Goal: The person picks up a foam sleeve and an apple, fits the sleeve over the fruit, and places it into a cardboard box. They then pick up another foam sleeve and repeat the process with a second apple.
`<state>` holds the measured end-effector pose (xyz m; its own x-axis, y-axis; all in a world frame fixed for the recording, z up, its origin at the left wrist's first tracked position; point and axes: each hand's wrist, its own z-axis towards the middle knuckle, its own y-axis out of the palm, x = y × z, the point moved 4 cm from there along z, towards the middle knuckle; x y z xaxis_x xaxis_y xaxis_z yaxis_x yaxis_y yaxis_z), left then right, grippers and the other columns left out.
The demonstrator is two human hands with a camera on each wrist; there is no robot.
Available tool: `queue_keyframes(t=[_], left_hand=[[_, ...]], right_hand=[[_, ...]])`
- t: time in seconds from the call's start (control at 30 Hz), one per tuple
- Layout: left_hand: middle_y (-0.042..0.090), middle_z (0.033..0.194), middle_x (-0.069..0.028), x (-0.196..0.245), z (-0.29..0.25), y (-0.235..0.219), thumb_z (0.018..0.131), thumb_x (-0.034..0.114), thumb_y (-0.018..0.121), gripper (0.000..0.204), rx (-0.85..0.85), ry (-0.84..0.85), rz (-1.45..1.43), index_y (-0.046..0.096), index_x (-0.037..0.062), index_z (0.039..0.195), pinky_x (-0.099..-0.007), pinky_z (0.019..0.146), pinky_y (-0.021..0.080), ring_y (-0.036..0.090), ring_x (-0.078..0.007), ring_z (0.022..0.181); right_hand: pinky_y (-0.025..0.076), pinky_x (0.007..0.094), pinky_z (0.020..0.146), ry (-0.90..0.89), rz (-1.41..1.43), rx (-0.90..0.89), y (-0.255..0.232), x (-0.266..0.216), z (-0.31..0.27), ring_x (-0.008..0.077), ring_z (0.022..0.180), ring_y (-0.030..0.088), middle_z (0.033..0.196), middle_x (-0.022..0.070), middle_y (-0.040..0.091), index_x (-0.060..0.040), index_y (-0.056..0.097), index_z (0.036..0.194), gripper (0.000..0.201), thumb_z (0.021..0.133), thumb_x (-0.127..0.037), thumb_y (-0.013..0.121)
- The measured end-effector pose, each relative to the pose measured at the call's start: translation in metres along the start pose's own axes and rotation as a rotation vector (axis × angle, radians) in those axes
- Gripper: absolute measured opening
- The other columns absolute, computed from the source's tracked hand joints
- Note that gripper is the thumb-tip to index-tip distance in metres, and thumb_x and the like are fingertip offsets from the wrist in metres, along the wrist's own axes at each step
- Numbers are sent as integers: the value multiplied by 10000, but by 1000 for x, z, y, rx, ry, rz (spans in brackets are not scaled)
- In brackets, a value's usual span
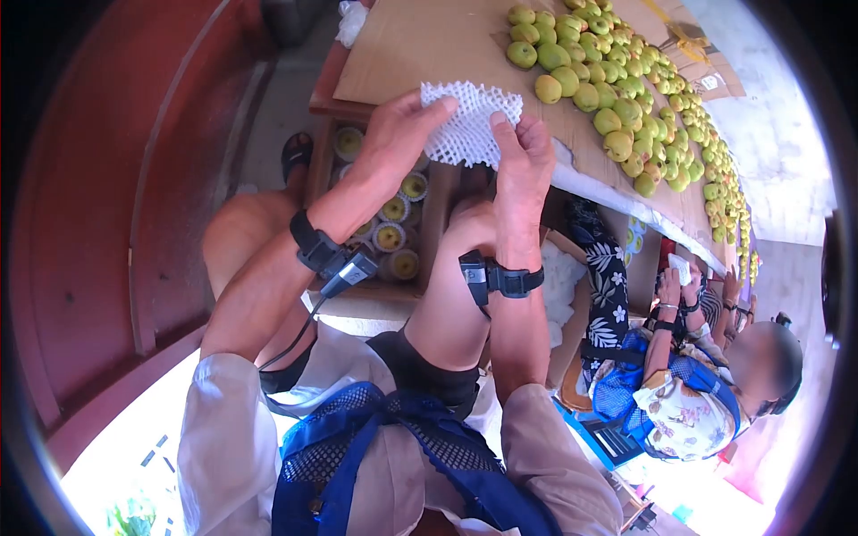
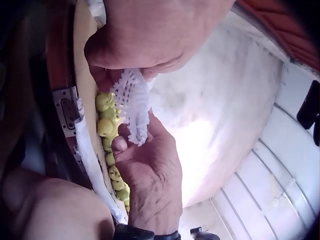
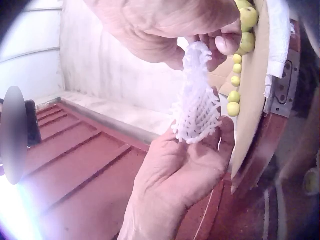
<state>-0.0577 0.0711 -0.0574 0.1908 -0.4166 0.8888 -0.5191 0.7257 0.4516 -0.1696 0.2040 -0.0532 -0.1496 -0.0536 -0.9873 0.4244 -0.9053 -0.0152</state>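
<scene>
A white foam fruit net (image 1: 472,125) is stretched between both hands, close over the table's near edge. My left hand (image 1: 399,134) pinches its left side between thumb and fingers. On the opposite side, my right hand (image 1: 522,165) pinches the net with the thumb on top. In the left wrist view the foam net (image 2: 132,105) appears flattened and edge-on, with no fruit showing inside. The right wrist view shows its mesh (image 3: 197,112) fanning wider toward the left hand (image 3: 182,170).
Yellow-green apple-like fruits (image 1: 617,98) cover much of the cardboard-topped table (image 1: 429,45). Below the table edge, a box holds fruits in foam nets (image 1: 391,237). Another person (image 1: 688,375) sits at the right, hands at the table. A red wall (image 1: 98,223) stands at the left.
</scene>
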Motion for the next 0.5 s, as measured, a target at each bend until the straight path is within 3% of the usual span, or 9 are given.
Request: queue_keyframes(t=[0.2,0.27,0.37,0.5], left_hand=[[703,1134,-52,-2,-6,13,901,10,700,361,-85,30,106,638,-12,1256,-275,914,519,651,-110,1005],[703,1125,-50,-7,-3,10,896,-1,695,359,-52,27,140,637,-13,1249,-274,907,522,651,-112,1004],[703,1122,-51,-9,-1,7,893,-6,693,350,-5,48,100,640,-14,1239,-271,895,526,654,-115,994],[707,1110,-51,-10,-2,5,910,13,686,316,23,26,85,653,-11,1224,-264,877,529,657,-113,978]], right_hand=[[487,245,705,-29,-36,69,3,-5,0,71,758,566,876,14,651,8,631,981,185,904,-120,740],[489,246,718,9,20,39,6,-5,-2,78,782,571,904,24,647,6,618,1009,209,894,-112,747],[495,258,751,-31,-128,34,8,-19,-11,96,837,578,971,48,642,6,600,1058,241,881,-77,741],[500,277,790,-29,-29,40,3,-2,-12,124,897,584,994,69,630,14,595,1084,253,877,-54,724]])
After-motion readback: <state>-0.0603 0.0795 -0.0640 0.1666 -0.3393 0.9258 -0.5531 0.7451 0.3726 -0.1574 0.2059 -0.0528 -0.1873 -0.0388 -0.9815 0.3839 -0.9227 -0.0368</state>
